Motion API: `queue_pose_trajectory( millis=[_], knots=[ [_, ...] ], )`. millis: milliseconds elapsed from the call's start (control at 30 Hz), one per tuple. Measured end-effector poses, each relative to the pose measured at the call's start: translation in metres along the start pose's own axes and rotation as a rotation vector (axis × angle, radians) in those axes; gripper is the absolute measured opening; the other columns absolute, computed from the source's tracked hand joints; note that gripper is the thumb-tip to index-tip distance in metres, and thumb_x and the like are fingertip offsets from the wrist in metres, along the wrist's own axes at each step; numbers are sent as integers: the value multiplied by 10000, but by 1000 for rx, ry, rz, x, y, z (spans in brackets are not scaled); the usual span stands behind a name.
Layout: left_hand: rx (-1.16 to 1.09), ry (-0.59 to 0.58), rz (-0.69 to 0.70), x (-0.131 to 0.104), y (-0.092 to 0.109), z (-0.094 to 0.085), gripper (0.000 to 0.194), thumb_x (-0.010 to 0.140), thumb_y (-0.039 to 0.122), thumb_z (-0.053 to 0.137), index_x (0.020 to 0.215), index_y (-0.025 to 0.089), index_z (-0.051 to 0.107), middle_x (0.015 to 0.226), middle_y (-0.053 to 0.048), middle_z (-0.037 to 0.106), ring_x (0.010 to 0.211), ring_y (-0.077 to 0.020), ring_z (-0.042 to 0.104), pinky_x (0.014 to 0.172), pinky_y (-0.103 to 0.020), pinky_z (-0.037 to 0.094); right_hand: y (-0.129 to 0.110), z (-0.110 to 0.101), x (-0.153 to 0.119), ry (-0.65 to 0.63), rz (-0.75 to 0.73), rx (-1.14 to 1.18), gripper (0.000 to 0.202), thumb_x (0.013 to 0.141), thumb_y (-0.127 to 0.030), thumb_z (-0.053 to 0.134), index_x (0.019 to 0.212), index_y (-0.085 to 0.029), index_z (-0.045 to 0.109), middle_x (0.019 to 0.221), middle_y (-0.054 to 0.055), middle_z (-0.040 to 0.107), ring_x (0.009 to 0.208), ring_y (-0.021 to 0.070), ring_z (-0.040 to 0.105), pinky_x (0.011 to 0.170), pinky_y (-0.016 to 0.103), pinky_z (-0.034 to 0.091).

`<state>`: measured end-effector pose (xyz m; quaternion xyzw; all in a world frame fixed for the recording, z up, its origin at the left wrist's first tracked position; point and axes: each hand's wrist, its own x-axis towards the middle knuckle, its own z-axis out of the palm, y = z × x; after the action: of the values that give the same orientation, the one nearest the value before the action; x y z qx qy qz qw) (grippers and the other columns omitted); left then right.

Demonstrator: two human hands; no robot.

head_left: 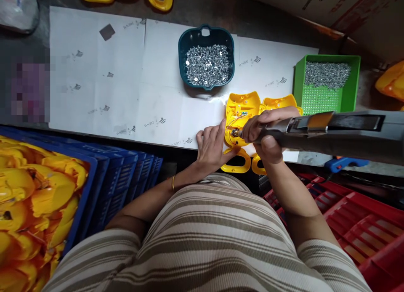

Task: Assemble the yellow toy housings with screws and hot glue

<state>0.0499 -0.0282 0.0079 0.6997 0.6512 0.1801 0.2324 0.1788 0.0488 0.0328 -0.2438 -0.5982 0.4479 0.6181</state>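
Teal tub (184, 48) of, seemingly, screws (206, 65)

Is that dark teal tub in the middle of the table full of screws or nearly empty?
Partly full. The teal tub holds a heap of shiny screws that covers its floor but lies below the rim, with the inner walls still showing.

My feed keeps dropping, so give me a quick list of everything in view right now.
yellow housing: one worked on, yellow, bench edge; a second one beside it
power screwdriver: one, grey, tip on the housing
teal bowl: one, holds silver screws, bench middle
green tray: one, holds screws, bench right
blue crate: one, yellow parts inside, lower left
red crates: several, lower right
left hand: steadies the housing
right hand: grips the screwdriver
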Motion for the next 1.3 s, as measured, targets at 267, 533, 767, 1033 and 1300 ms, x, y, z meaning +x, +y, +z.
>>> queue_pose_trajectory(
  millis=[267,533,767,1033,1300],
  knots=[
    [6,-28,-7,1,0,-1,905,842,703,501,1525,154,272,1188,-127,622,1065,-293,457,938,-463,259,16,-11,-9,-5,91,-39,391,784,-667,616,980,-343,517,464,-93,336,362,161,409,474,387,486],
    [-40,-113,-5,3,-1,-4,882,863,595,567,1540,158,208,1004,-70,695,963,-264,511,898,-452,259,17,-13,-9,-22,51,40,370,784,-559,681,1035,-374,483,523,-90,451,363,157,431,454,356,477],
    [-47,-142,-12,3,0,-5,845,893,571,543,1539,144,205,950,-59,711,980,-263,538,912,-446,246,8,-2,1,-91,-22,16,278,864,-520,607,1058,-365,483,497,-110,404,317,119,388,383,278,420],
    [-12,-214,-75,6,1,-7,893,886,600,539,1555,143,162,971,-61,698,1015,-258,546,955,-427,246,1,-1,1,-128,-47,11,253,907,-484,552,1112,-348,494,494,-109,372,328,127,371,440,291,477],
    [-28,-225,-72,7,1,-8,859,910,569,517,1558,149,139,957,-61,703,998,-258,556,940,-429,259,3,-2,0,-121,-43,-30,269,907,-515,544,1108,-345,488,504,-103,386,337,131,389,432,296,462]
  ],
)
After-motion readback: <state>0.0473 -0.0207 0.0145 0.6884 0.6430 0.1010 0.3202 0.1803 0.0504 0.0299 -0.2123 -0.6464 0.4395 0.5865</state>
